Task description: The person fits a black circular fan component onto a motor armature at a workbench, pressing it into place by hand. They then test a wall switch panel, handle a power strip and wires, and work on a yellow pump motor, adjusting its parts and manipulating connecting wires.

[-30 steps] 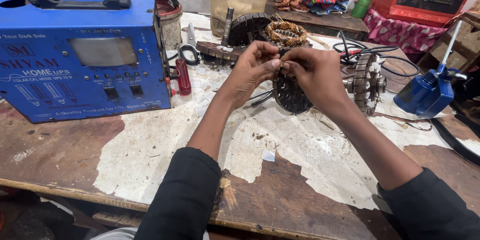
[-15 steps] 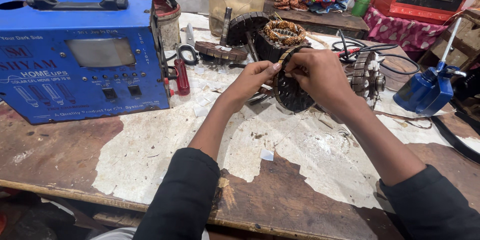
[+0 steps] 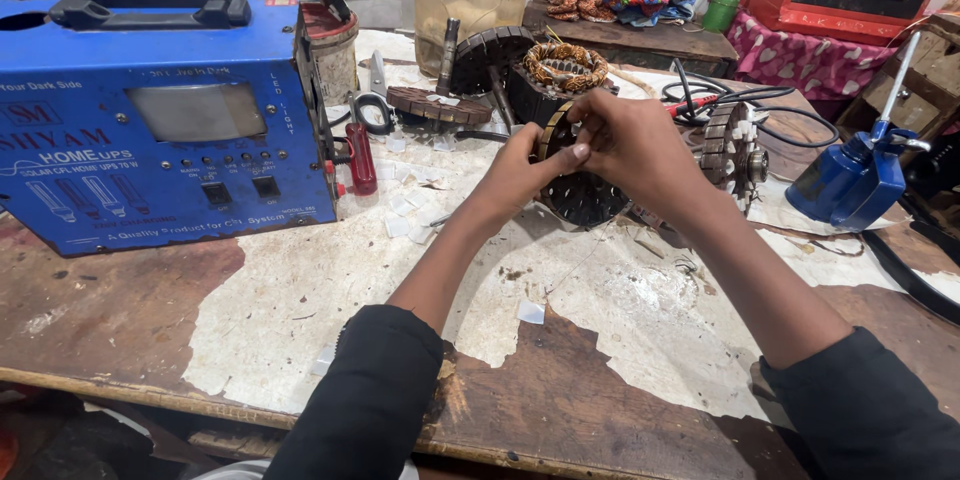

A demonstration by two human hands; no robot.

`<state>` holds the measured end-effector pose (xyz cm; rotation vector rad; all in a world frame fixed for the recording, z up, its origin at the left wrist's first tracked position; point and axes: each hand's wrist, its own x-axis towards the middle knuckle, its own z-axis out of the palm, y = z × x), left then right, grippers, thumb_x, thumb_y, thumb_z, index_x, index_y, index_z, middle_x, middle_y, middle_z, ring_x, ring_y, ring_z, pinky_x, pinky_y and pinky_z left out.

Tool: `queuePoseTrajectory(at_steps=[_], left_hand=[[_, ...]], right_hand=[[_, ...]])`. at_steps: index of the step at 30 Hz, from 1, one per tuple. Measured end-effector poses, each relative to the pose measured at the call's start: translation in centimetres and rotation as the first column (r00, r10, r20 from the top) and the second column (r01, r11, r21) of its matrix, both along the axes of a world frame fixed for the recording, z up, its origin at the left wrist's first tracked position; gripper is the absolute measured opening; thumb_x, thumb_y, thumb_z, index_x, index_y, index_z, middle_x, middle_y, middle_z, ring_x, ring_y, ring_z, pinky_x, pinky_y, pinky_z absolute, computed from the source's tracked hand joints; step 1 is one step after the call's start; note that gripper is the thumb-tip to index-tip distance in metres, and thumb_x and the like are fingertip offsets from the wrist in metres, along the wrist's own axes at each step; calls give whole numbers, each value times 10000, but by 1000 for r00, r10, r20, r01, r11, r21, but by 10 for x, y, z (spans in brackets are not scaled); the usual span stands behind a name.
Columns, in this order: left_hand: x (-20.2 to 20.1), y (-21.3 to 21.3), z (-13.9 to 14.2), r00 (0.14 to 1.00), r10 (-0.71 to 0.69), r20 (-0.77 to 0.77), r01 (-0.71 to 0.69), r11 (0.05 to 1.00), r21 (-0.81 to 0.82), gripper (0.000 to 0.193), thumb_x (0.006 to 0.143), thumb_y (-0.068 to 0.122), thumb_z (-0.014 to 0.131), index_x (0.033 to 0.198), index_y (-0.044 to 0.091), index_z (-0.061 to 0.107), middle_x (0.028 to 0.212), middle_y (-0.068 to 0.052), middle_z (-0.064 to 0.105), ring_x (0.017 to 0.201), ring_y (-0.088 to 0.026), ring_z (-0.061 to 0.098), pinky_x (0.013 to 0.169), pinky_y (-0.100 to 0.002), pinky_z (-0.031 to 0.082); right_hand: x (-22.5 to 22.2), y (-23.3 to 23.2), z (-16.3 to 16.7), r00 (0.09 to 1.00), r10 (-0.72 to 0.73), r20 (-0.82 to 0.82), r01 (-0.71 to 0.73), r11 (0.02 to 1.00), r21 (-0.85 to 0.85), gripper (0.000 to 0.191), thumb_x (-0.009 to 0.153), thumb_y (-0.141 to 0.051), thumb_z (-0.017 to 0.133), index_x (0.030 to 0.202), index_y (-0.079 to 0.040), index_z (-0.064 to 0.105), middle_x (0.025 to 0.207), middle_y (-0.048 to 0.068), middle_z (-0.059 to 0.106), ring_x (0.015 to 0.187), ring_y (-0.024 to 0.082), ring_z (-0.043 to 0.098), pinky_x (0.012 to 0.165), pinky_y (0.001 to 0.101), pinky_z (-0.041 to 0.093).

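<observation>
Head view: both hands meet over a dark round stator core (image 3: 580, 195) that stands on edge near the middle of the worn workbench (image 3: 150, 310). The left hand (image 3: 520, 172) rests against the core's upper left rim, thumb and forefinger pressed together at its top edge. The right hand (image 3: 640, 145) curls over the top from the right, fingertips (image 3: 583, 130) bunched and pinching at the same spot, touching the left thumb. What they pinch is too small to tell. The core sits below and partly behind the fingers. A blue inverter box (image 3: 165, 120) stands well left, and a blue bottle (image 3: 845, 180) stands well right.
</observation>
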<state>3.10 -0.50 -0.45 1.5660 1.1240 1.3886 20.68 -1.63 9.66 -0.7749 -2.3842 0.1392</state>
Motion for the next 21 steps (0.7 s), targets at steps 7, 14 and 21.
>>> queuePoseTrajectory(at_steps=[7, 14, 21], left_hand=[[1, 5, -7, 996, 75, -45, -65, 981, 185, 424, 878, 394, 799, 1018, 49, 596, 853, -27, 670, 764, -95, 616, 659, -274, 512], [4, -2, 0, 978, 199, -61, -176, 947, 270, 347, 861, 280, 765, 1051, 2, 684, 800, -67, 714, 704, -105, 627, 627, -292, 514], [-5, -6, 8, 965, 225, -133, -193, 957, 216, 357, 908, 386, 785, 977, 42, 719, 762, -54, 682, 667, -104, 595, 591, -294, 478]], right_hand=[[12, -1, 20, 961, -91, 261, 64, 992, 110, 918, 620, -260, 941, 1397, -88, 483, 1252, 180, 580, 1178, 353, 543, 1017, 470, 476], [8, 13, -8, 953, -9, 302, -37, 988, 148, 1482, 450, -459, 1020, 1605, -120, 157, 1560, 270, 192, 1479, 491, 98, 1184, 626, 166], [11, 16, -6, 950, -9, 312, -4, 999, 43, 1260, 527, -391, 985, 1556, -217, 278, 1553, 201, 261, 1485, 434, 201, 1210, 557, 233]])
